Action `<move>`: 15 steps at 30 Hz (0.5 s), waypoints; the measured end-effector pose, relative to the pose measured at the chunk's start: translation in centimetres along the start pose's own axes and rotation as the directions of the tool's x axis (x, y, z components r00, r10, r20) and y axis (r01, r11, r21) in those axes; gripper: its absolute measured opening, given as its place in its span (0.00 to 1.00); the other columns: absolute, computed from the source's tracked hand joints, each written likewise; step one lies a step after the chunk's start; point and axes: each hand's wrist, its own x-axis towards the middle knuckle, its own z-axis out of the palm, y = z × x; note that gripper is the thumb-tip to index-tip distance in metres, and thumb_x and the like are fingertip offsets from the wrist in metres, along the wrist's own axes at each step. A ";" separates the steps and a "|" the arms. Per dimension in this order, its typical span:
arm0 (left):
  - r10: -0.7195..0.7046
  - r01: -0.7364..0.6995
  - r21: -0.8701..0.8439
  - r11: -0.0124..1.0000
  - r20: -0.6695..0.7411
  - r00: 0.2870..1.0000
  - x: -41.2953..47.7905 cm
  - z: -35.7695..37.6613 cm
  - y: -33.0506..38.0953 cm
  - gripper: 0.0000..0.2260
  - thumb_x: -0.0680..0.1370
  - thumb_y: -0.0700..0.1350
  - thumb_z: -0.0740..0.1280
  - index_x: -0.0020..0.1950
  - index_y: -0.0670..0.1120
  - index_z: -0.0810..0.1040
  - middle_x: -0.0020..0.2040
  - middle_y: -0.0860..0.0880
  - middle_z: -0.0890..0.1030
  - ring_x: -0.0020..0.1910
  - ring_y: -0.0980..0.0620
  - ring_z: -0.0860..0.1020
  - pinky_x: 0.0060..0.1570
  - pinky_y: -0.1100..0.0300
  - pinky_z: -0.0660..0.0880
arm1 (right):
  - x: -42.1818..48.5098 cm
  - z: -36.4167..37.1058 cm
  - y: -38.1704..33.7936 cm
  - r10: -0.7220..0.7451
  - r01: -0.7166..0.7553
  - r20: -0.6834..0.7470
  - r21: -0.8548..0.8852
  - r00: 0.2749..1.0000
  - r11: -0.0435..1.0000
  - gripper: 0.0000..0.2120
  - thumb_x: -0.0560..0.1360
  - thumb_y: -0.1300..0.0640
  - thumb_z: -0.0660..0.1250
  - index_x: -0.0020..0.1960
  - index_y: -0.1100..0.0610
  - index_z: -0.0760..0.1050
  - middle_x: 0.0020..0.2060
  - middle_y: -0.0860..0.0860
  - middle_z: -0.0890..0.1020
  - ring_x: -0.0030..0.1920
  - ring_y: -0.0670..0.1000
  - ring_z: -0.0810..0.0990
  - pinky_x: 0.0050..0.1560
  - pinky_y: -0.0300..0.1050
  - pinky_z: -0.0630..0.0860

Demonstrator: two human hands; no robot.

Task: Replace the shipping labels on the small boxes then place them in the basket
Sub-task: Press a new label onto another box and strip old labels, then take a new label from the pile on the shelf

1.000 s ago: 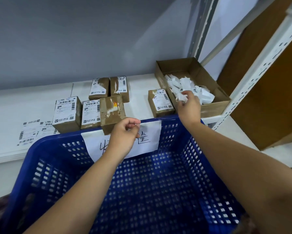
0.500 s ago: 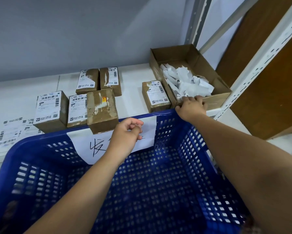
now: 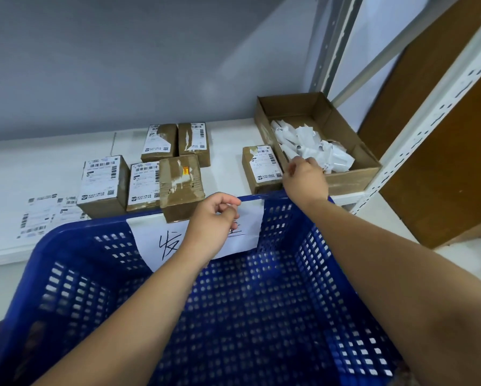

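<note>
— Beyond the basket (image 3: 66, 227) rim, small boxes (image 3: 103, 185) sit on the shelf (image 3: 25, 168), none binned yet.
— Hands?
— Left hand (image 3: 211, 221) curled, holding nothing; right hand (image 3: 306, 179) at the scrap tray (image 3: 350, 179), likely ditching peelings. Its grip is unclear.

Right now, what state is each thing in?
blue basket, no boxes visible inside
carton, open, holds crumpled paper
bare box, label off, residue left
labelled boxes, five, on shelf, labels on
label sheets, flat on shelf
left hand, fingers curled, grip unclear
right hand, at carton's front wall, fingers hidden
</note>
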 end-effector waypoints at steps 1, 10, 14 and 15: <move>0.012 -0.012 -0.004 1.000 -0.008 1.000 -0.2 -0.4 0.2 0.11 0.80 0.37 0.59 0.44 0.51 0.76 0.41 0.46 0.78 0.32 0.56 0.76 0.34 0.68 0.72 | -0.5 -0.1 -1.0 -0.034 0.033 0.042 0.039 0.999 0.999 0.11 0.79 0.58 0.61 0.59 0.59 0.76 0.56 0.57 0.78 0.54 0.60 0.77 0.52 0.53 0.77; 0.259 -0.200 0.209 0.957 -0.312 0.914 -1.9 -6.0 0.4 0.05 0.78 0.41 0.64 0.45 0.49 0.78 0.40 0.57 0.79 0.40 0.62 0.75 0.37 0.77 0.68 | -6.1 0.4 -12.0 -0.381 0.369 0.257 0.092 0.888 0.925 0.09 0.79 0.56 0.60 0.53 0.55 0.78 0.48 0.54 0.84 0.47 0.56 0.80 0.46 0.46 0.78; 0.286 -0.164 0.289 0.943 -0.457 0.842 -0.9 -10.8 -1.8 0.05 0.78 0.45 0.64 0.45 0.49 0.79 0.45 0.49 0.79 0.43 0.53 0.76 0.44 0.66 0.71 | -7.9 1.7 -15.8 -0.401 0.366 0.274 0.171 0.874 0.915 0.09 0.78 0.56 0.61 0.53 0.54 0.78 0.48 0.55 0.84 0.50 0.58 0.79 0.49 0.48 0.77; 0.259 -0.128 0.280 0.952 -0.505 0.823 -0.4 -12.1 -2.5 0.05 0.78 0.46 0.64 0.45 0.49 0.79 0.47 0.47 0.80 0.45 0.51 0.77 0.46 0.60 0.71 | -8.3 2.1 -16.7 -0.397 0.349 0.279 0.207 0.875 0.914 0.08 0.78 0.56 0.62 0.52 0.54 0.79 0.47 0.55 0.84 0.50 0.57 0.79 0.50 0.48 0.77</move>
